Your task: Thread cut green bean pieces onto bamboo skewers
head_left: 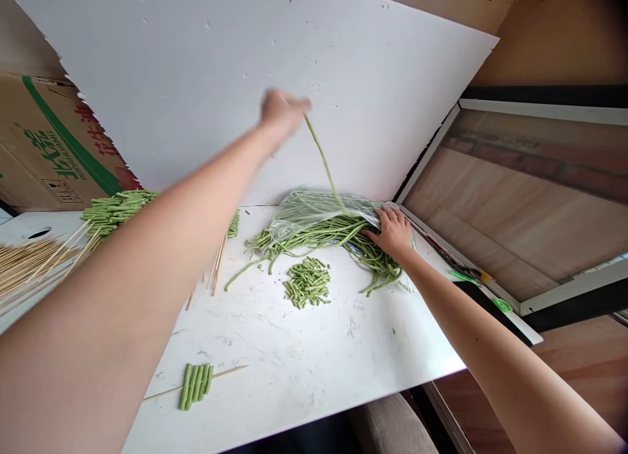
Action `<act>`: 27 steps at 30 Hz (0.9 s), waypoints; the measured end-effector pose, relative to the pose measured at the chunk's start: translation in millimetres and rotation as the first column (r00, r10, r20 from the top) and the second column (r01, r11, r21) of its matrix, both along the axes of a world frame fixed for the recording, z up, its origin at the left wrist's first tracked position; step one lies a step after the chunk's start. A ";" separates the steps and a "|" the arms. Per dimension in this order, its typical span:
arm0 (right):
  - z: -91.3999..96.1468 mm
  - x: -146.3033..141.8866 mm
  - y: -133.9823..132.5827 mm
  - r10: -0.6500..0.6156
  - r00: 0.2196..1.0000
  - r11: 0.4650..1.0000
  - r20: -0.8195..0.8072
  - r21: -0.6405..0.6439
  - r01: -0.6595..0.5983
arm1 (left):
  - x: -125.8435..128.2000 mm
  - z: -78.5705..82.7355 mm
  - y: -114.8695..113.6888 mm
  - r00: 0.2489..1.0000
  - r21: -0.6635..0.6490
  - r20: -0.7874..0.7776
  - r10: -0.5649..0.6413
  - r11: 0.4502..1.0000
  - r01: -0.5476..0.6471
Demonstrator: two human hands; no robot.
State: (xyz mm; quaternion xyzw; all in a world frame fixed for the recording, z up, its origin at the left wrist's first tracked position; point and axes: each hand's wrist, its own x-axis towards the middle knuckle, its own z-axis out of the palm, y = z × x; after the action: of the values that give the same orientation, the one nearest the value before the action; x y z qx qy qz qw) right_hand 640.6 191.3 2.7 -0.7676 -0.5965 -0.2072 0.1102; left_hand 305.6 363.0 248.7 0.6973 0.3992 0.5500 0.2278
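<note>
Counted one left hand (pixel 284 112), one right hand (pixel 392 231), one raised bean (pixel 324 159), one plastic bag (pixel 309 209), one pile of cut pieces (pixel 307 284), one front skewer (pixel 230 371) with about five pieces (pixel 197 383), one cardboard box (pixel 29 153). Found loose skewers (pixel 29 271) uncountable.

Left hand (pixel 284 112) raised, fingers (pixel 301 105) pinched, right hand (pixel 395 235) lower, palm down

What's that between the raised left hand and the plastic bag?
In the head view, one long bean runs from the left hand down to the bag.
</note>
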 end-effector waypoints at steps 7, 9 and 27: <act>3.3 2.0 4.2 0.002 1.000 1.000 0.001 -0.009 -0.002 | -97.1 52.1 -3.0 0.973 0.124 -0.164 0.161 0.982 -0.142; 6.1 -5.3 4.1 0.029 1.000 0.999 0.008 -0.030 -0.029 | -110.9 52.5 -15.3 0.971 0.144 -0.150 0.184 0.976 -0.162; 12.7 -84.6 21.4 0.340 0.937 0.850 -0.083 -0.399 -0.344 | -172.9 65.5 -38.3 0.918 0.436 -0.207 0.339 0.872 -0.223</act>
State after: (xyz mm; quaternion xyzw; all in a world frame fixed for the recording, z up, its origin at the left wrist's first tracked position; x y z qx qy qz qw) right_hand 556.0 212.7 15.3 -0.6563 -0.7526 -0.0520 -0.0141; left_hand 132.7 324.8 314.1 0.7327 0.4028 0.5449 -0.0626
